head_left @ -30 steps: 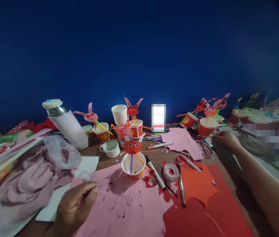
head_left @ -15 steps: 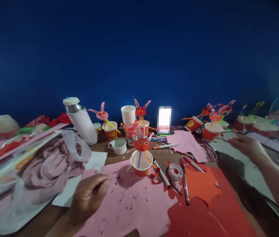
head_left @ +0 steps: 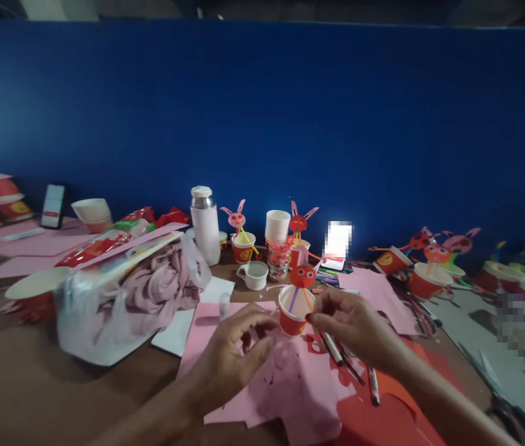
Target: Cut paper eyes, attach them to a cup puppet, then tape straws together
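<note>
Both hands are closing in on the red paper cup with the orange bunny face on straws (head_left: 295,310), which stands on the pink paper sheet (head_left: 262,384). Left hand (head_left: 237,356) is loosely curled just left of the cup, holding nothing I can see. Right hand (head_left: 355,328) pinches toward the rim, whether touching I can't tell. Looks like the assembling step, and the next move calls for a gentle grip. Behind the cup stands a white thermos flask (head_left: 205,224).

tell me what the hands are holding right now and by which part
Both hands meet at the red paper cup with the paper face. The right hand has fingertips at its right rim; the left hand is at its left side. Whether either truly grips it cannot be told.
</note>
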A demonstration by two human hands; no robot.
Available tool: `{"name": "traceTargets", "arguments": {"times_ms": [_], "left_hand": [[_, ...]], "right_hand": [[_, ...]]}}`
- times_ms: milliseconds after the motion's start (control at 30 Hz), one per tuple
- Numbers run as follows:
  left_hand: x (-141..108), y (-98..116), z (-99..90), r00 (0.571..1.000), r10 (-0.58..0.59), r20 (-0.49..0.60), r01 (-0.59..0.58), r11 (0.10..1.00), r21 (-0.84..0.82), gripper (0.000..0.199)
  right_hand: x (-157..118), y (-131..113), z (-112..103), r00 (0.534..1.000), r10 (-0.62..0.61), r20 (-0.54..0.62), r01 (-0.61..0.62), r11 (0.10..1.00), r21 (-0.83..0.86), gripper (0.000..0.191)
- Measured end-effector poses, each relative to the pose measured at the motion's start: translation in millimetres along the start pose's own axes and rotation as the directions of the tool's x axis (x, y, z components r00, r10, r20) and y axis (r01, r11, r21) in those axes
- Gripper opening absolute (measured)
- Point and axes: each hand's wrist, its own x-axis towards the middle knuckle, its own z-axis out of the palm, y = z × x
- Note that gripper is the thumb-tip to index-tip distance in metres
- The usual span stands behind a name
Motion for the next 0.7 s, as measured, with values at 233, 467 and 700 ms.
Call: {"name": "traceTargets", "arguments": {"times_ms": [233,467,700], "left_hand": [[4,2,11.0,0.972,-0.222,0.077,0.232,0.957,-0.172,0.013],[14,-3,19.5,0.961,-0.249,0.12,0.27,0.942,-0.2,0.008],[23,-10,27.5,0.955,-0.279,0.099,0.296,0.888,-0.351,0.011]], "right_hand": [[-8,0,29,0.995,-0.093,-0.045,0.082,0.976,-0.202,0.01],[-8,4,30,0.988,-0.121,-0.096,0.092,0.96,-0.263,0.008],[-4,15,34,0.985,-0.12,-0.126,0.089,0.97,-0.226,0.008]]}}
